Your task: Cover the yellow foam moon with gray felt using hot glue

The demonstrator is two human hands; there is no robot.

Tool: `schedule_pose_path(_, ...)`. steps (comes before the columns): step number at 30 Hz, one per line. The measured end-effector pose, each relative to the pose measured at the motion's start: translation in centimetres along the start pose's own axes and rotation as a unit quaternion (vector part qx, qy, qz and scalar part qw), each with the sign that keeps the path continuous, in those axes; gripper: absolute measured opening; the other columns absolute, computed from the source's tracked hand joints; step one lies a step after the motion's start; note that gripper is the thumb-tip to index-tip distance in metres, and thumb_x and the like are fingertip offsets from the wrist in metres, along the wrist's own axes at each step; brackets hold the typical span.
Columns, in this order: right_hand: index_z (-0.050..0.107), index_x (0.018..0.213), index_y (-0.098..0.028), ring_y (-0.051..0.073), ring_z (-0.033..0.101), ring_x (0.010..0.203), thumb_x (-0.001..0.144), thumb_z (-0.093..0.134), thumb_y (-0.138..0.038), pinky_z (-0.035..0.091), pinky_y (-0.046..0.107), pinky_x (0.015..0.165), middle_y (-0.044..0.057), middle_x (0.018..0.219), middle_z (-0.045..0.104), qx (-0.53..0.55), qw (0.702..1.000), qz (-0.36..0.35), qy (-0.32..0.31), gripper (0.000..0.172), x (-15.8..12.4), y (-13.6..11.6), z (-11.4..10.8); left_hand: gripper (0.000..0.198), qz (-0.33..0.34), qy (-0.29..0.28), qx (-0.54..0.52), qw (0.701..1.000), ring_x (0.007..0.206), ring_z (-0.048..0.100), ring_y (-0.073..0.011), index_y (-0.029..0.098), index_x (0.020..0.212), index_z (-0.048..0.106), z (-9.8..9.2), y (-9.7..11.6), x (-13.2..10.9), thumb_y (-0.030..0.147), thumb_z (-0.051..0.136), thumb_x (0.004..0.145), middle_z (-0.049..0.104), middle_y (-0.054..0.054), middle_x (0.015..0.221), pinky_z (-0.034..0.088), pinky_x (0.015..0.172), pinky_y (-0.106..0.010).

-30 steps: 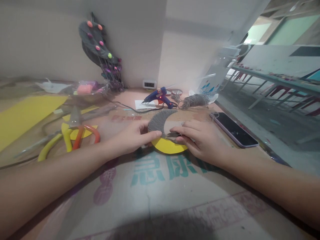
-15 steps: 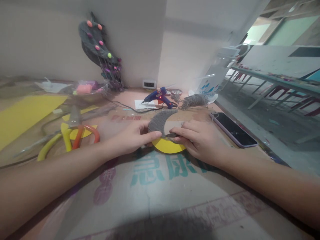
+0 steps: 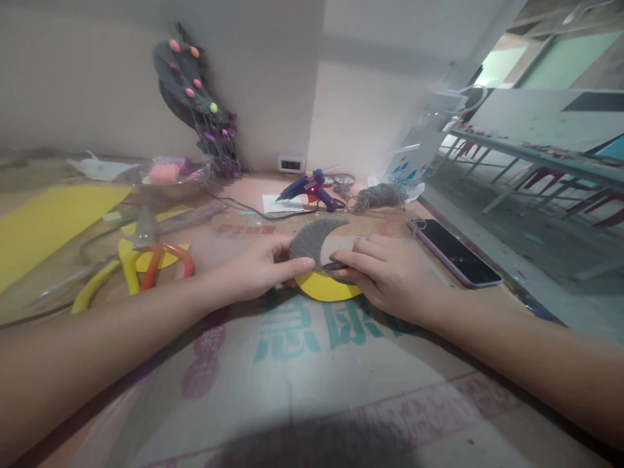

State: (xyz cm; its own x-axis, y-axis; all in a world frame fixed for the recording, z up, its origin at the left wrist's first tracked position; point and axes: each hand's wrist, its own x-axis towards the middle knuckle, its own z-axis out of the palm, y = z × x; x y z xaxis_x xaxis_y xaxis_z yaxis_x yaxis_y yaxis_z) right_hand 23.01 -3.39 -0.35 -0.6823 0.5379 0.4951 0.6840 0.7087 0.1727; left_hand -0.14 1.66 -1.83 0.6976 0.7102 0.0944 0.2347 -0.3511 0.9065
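Between my hands is a crescent moon cutout point(image 3: 312, 244), its upper part covered with grey yarn and its lower part showing yellow card. My left hand point(image 3: 266, 265) grips the left side, thumb on top and fingers beneath. My right hand point(image 3: 385, 270) is closed at the lower right part of the crescent, with curled fingers at the inner edge. Something small and dark shows by those fingertips; I cannot make out what it is. The hand hides the crescent's right tip.
Beyond the hands lie a blue glue gun point(image 3: 307, 188) on white paper and a grey yarn bundle point(image 3: 380, 197). A phone point(image 3: 458, 253) is to the right. Scissors point(image 3: 156, 263) with orange and yellow handles lie left, near yellow sheet point(image 3: 58, 221). A decorated moon point(image 3: 188, 88) leans against the wall.
The crescent has shifted very slightly, and more grey shows above the yellow edge near my right hand. Both hands keep almost the same place and grip.
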Motion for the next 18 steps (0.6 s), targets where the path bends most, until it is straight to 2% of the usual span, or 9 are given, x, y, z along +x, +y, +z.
schedule_pose_path(18,0.066,0.095,-0.014,0.014,0.046,0.060,0.094,0.046,-0.026,0.031,0.028,0.056,0.003,0.066,0.057,-0.021,0.999,-0.009,0.026,0.024,-0.10,-0.09,0.10,0.026,-0.014,-0.009,-0.024,1.000,0.058,0.051,-0.0088,0.016,0.086,0.060,0.13,0.51,0.00,0.042,0.057,0.084,0.055,0.004,0.066,0.041,0.052,-0.019)
